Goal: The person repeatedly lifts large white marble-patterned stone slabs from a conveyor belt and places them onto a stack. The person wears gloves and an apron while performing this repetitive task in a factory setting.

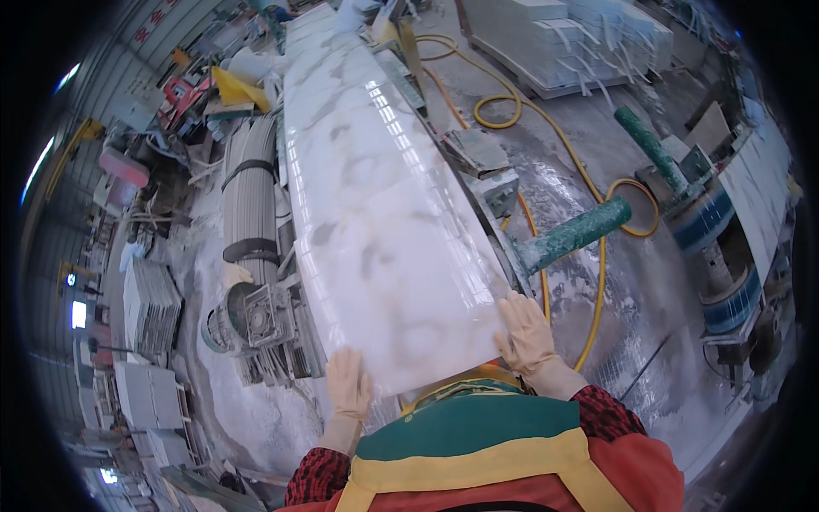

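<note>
A long white polished stone slab (397, 264) with grey-brown veining stretches away in front of me, its surface reflecting strips of light. Both my hands wear cream rubber gloves. My left hand (347, 388) touches the slab's near left corner, fingers stretched forward along the edge. On the opposite side, my right hand (531, 341) rests at the near right corner with its fingers extended and the thumb apart. The slab's near end lies close against my green apron (478, 427) with yellow trim. What lies under the slab is mostly hidden.
A motor (260, 316) and a strapped grey ribbed bundle (249, 188) stand left of the slab. Green rollers (576, 235) jut out on the right. A yellow hose (589, 333) loops across the wet floor. Stacked slabs (589, 43) stand at the far right.
</note>
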A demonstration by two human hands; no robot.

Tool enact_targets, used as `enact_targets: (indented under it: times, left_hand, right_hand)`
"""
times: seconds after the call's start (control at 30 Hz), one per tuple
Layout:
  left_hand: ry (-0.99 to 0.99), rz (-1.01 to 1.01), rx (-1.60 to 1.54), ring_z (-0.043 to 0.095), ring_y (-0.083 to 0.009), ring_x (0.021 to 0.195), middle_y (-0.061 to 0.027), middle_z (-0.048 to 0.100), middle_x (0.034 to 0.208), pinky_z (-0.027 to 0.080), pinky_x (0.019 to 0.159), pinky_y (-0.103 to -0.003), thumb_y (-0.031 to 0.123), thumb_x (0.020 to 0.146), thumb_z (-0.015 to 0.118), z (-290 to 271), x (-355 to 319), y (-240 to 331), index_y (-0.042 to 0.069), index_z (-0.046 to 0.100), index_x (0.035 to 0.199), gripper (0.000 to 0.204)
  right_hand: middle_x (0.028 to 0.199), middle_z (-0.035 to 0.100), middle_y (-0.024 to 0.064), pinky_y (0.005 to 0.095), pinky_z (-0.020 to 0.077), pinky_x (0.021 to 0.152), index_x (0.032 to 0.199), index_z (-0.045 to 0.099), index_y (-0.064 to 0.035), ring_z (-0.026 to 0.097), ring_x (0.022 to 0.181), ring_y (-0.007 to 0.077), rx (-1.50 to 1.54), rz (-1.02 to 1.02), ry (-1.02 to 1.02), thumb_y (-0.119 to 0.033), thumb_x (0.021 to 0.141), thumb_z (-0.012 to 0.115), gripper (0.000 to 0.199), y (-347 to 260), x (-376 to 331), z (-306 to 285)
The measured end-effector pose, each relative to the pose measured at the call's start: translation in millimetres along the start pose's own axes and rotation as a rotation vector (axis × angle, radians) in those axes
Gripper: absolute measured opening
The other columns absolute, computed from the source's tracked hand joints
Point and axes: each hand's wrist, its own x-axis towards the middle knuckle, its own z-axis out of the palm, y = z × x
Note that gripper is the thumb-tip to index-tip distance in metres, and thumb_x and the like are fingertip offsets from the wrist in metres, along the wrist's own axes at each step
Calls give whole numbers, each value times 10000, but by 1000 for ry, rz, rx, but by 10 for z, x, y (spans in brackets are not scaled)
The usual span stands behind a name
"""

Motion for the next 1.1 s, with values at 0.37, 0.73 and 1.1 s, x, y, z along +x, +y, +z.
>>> enact_targets:
  times: [0.37, 0.73, 1.1]
  left_hand:
    - [188, 118, 63, 415, -481, 1454, -270, 481, 1567, 255, 1224, -588, 227, 981, 625, 160, 1478, -652, 74, 518, 1534, 584]
    - [52, 185, -228, 677, -390, 1054, -205, 722, 1130, 514, 932, -475, 385, 1019, 606, -37, 3675, -1064, 55, 695, 1240, 407]
    - [-147, -28, -411, 692, -405, 880, -250, 735, 922, 518, 829, -458, 578, 1022, 555, -85, 3649, -501, -21, 736, 1044, 627]
  right_hand:
    - [1526, 503, 231, 524, 325, 1222, 1483, 521, -29, 480, 1386, 425, -140, 52, -90, -353, 942, 647, 643, -93, -40, -30]
    - [1623, 414, 184, 483, 228, 1282, 1528, 478, -87, 356, 1510, 366, -393, 205, -279, -442, 952, 598, 687, -219, -141, 136]
    - [1457, 590, 210, 426, 343, 1237, 1472, 528, -55, 522, 1395, 340, 1154, 1155, 281, -400, 995, 606, 594, -844, -995, 724]
